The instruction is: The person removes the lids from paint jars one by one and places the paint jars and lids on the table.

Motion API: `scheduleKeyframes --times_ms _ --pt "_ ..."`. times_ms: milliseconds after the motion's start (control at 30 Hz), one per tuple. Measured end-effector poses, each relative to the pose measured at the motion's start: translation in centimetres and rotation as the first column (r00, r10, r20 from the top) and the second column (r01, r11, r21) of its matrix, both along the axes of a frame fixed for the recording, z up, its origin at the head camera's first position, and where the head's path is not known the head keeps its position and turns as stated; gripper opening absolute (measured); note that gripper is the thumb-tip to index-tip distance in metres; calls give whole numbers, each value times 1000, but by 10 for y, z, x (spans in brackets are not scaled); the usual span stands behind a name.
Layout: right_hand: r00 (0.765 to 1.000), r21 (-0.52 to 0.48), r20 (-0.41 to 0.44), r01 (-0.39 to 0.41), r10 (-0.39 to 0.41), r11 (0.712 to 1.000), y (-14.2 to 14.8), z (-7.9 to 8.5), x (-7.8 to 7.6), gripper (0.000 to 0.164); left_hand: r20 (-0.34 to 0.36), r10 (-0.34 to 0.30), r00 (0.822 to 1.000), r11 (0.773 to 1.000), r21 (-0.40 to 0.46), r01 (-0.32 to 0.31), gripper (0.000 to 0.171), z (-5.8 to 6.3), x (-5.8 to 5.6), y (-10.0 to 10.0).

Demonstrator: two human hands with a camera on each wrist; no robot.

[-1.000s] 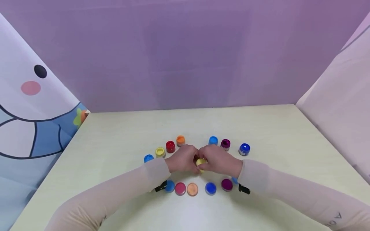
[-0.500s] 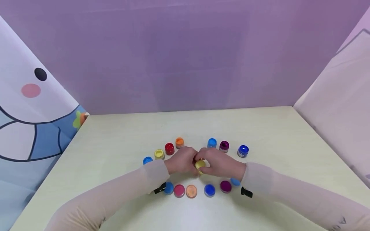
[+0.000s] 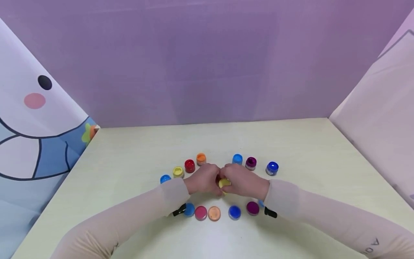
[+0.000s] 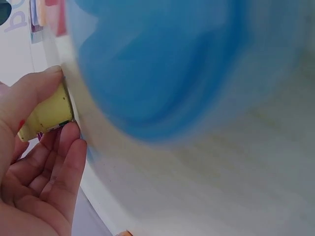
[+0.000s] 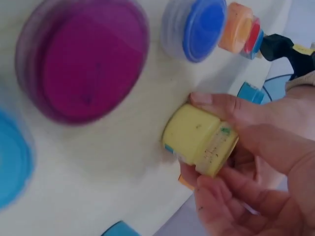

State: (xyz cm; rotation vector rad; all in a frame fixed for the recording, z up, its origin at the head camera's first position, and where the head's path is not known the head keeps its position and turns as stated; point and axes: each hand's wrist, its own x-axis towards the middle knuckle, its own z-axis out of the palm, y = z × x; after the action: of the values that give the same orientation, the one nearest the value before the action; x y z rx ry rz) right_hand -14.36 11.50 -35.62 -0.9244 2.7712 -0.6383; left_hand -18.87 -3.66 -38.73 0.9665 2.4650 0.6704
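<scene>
A small yellow paint jar (image 3: 224, 182) is held between my two hands over the middle of the table. My left hand (image 3: 204, 178) grips its body, the thumb on one side and fingers on the other, as the left wrist view shows of the jar (image 4: 51, 110). My right hand (image 3: 242, 180) has its fingers curled about the opposite end. In the right wrist view, the jar (image 5: 189, 132) lies tilted, and its lid (image 5: 216, 150) is on, with a green smear and specks. The right fingertips (image 5: 209, 189) touch the lid's edge.
Behind my hands, small paint pots stand in an arc: orange (image 3: 201, 159), red (image 3: 189, 166), yellow (image 3: 178, 172), light blue (image 3: 237, 159), purple (image 3: 250, 163) and dark blue (image 3: 272, 168). Nearer me lies a row with pink (image 3: 201, 213), peach (image 3: 214, 213), blue (image 3: 234, 212) and purple (image 3: 252, 208) pots.
My right hand has turned at the wrist, tipping outward half a second ago and back inward now. The left hand keeps its grip on the yellow jar, with hardly any shift.
</scene>
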Motion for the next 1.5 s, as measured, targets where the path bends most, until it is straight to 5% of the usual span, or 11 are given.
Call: scheduleKeyframes --times_ms 300,433,533,767,1300,1500 --pt "964 48 -85 -247 251 968 18 -3 -9 22 28 11 1000 1000 -7 -10 28 2 -1 3" --pt "951 20 -84 -297 298 955 20 -4 -11 24 33 35 999 999 -28 -34 27 2 0 4" --pt "967 -21 -67 -247 245 969 17 -6 -8 20 24 31 999 999 -41 -30 27 1 1 3" --pt "1000 -39 -2 25 -25 999 9 -5 0 19 7 4 1000 1000 -20 -4 27 -2 1 2" --pt "999 -9 30 -37 38 999 5 2 -1 19 34 -3 999 1000 -4 3 25 2 -1 3" --pt "999 -44 46 26 -24 999 5 0 2 17 8 -19 1000 1000 -17 19 28 2 -1 1"
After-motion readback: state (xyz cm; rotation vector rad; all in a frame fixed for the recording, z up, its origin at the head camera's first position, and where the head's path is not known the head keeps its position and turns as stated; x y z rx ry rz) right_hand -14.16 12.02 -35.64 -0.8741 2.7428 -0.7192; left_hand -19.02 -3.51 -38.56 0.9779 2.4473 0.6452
